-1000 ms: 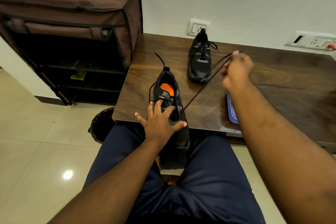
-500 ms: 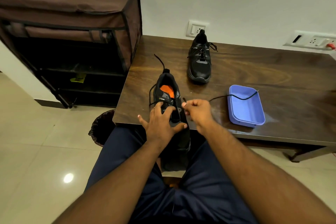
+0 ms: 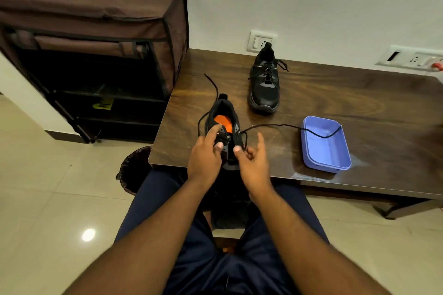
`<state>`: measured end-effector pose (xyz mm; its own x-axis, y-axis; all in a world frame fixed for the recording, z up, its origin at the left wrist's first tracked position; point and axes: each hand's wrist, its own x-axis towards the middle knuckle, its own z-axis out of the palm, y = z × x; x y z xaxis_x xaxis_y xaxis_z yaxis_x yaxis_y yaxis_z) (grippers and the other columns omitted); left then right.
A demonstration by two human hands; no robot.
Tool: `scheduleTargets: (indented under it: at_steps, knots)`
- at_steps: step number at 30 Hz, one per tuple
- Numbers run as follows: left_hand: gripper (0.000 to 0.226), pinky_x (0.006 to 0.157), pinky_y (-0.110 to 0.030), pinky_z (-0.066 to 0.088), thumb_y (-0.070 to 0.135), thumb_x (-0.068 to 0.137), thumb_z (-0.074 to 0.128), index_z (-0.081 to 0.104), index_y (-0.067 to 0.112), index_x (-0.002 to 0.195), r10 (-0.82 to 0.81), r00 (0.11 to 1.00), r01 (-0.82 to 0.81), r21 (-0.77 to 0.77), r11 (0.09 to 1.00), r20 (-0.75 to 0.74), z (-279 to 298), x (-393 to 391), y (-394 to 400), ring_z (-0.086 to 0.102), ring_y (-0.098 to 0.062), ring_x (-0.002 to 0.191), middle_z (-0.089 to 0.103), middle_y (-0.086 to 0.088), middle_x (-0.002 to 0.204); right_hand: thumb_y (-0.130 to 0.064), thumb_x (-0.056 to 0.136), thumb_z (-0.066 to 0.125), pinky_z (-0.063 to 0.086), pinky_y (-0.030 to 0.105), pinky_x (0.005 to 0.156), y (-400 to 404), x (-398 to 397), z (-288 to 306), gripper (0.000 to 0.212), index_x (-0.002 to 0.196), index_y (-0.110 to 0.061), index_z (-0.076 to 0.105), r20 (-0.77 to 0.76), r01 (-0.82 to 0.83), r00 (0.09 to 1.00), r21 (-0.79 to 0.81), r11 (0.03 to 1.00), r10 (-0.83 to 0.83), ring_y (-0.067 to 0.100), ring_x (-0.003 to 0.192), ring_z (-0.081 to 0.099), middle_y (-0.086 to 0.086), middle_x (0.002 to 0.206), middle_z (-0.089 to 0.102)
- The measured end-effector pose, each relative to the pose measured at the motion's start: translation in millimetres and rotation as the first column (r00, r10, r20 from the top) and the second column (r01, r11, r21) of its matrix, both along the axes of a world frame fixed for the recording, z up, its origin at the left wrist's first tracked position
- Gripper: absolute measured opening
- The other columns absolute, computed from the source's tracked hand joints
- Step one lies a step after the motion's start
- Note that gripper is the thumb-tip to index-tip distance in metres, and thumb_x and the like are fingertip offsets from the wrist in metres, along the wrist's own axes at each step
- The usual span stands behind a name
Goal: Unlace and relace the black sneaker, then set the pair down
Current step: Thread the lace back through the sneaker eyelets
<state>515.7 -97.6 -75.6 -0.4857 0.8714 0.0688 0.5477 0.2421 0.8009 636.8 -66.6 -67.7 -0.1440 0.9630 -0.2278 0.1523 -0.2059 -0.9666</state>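
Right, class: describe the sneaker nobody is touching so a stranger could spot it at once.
Start at the wooden table and look to its far edge, by the wall switch. The far sneaker stands there alone. Unlike the near sneaker under both hands, it is fully laced and shows no orange insole.

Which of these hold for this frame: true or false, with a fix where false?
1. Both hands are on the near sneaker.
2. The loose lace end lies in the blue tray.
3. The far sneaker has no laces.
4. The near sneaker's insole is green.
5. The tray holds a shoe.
1. True: the left hand and right hand work at the near sneaker.
2. True: the lace trails over the table into the blue tray.
3. False: the far sneaker is laced.
4. False: the insole is orange.
5. False: only the lace end lies in it.
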Motion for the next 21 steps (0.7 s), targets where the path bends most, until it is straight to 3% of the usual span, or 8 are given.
scheduleTargets:
  at_steps: [2,4,7,9,12,15,19,21]
  knots:
    - [0.035,0.088,-0.041,0.050,0.024,0.097,0.054,0.053,0.031,0.131,0.006,0.999,-0.008,-0.052,0.999,-0.040,1.1,-3.0,8.0,0.057,-0.023,0.105,0.056,-0.004,0.116,-0.014,0.088,0.067,0.044,0.029,0.104,-13.7,-1.3,-14.0,0.089,0.153,-0.037,0.011,0.152,-0.180,0.976,0.165,0.970,0.155,0.009,0.128,0.049,-0.001,0.142,0.050]
    - [0.012,0.080,-0.038,0.050,0.029,0.095,0.059,0.061,0.024,0.105,0.018,0.997,-0.024,-0.089,0.996,-0.077,1.2,-4.6,13.7,0.058,-0.021,0.096,0.056,0.000,0.105,-0.012,0.087,0.068,0.040,0.024,0.105,-13.2,-0.6,-17.2,0.083,0.152,-0.031,0.021,0.317,-0.287,0.926,0.234,0.929,0.206,0.008,0.132,0.044,-0.005,0.145,0.045]
    - [0.017,0.067,-0.031,0.042,0.027,0.096,0.058,0.058,0.014,0.085,0.015,0.995,-0.023,-0.078,0.997,-0.103,-0.9,-15.4,14.1,0.056,-0.018,0.082,0.057,0.001,0.091,-0.022,0.087,0.069,0.039,0.019,0.101,-9.3,3.0,-15.5,0.068,0.147,-0.026,0.037,0.410,-0.305,0.890,0.215,0.928,0.198,0.004,0.126,0.045,-0.013,0.137,0.049]
    - [0.018,0.060,-0.027,0.038,0.023,0.095,0.059,0.057,0.010,0.082,0.025,0.995,-0.030,-0.049,0.998,-0.100,-3.1,-27.3,9.0,0.055,-0.017,0.076,0.058,0.000,0.085,-0.029,0.087,0.068,0.043,0.025,0.102,-7.9,4.7,-17.5,0.063,0.144,-0.028,0.042,0.435,-0.311,0.877,0.187,0.932,0.206,0.004,0.124,0.049,-0.016,0.136,0.051]
    - [0.020,0.055,-0.022,0.036,0.018,0.094,0.060,0.056,0.009,0.076,0.090,0.992,-0.093,-0.021,0.995,-0.091,-11.1,-39.5,-2.9,0.054,-0.017,0.071,0.058,-0.001,0.077,-0.027,0.089,0.067,0.046,0.035,0.105,-7.4,3.4,-18.5,0.064,0.146,-0.024,0.039,0.459,-0.301,0.863,0.135,0.944,0.209,0.011,0.125,0.052,-0.006,0.138,0.054]
    - [0.022,0.055,-0.022,0.036,0.017,0.093,0.062,0.055,0.008,0.074,0.142,0.988,-0.141,0.020,0.990,-0.055,-11.9,-34.7,-9.7,0.052,-0.016,0.070,0.057,-0.001,0.075,-0.021,0.092,0.064,0.041,0.033,0.109,-6.7,2.8,-13.6,0.063,0.149,-0.016,0.036,0.505,-0.285,0.841,0.107,0.953,0.195,0.017,0.132,0.047,0.000,0.143,0.050]
    - [0.015,0.061,-0.028,0.049,0.021,0.089,0.068,0.060,0.015,0.078,0.211,0.972,-0.215,0.037,0.976,0.102,-4.7,-27.9,-10.6,0.061,-0.014,0.074,0.062,0.005,0.079,-0.019,0.091,0.066,0.040,0.024,0.103,-3.5,3.4,-5.3,0.065,0.148,-0.015,0.036,0.507,-0.298,0.833,0.074,0.952,0.221,0.018,0.129,0.049,0.003,0.141,0.053]
    - [0.008,0.070,-0.037,0.058,0.016,0.085,0.072,0.065,0.018,0.082,0.187,0.950,-0.210,0.068,0.975,0.250,5.2,-25.6,-10.1,0.067,-0.015,0.079,0.067,0.004,0.081,-0.024,0.086,0.071,0.039,0.033,0.109,-2.3,6.8,-3.6,0.072,0.149,-0.021,0.035,0.483,-0.292,0.845,0.056,0.955,0.230,0.021,0.134,0.044,0.006,0.147,0.045]
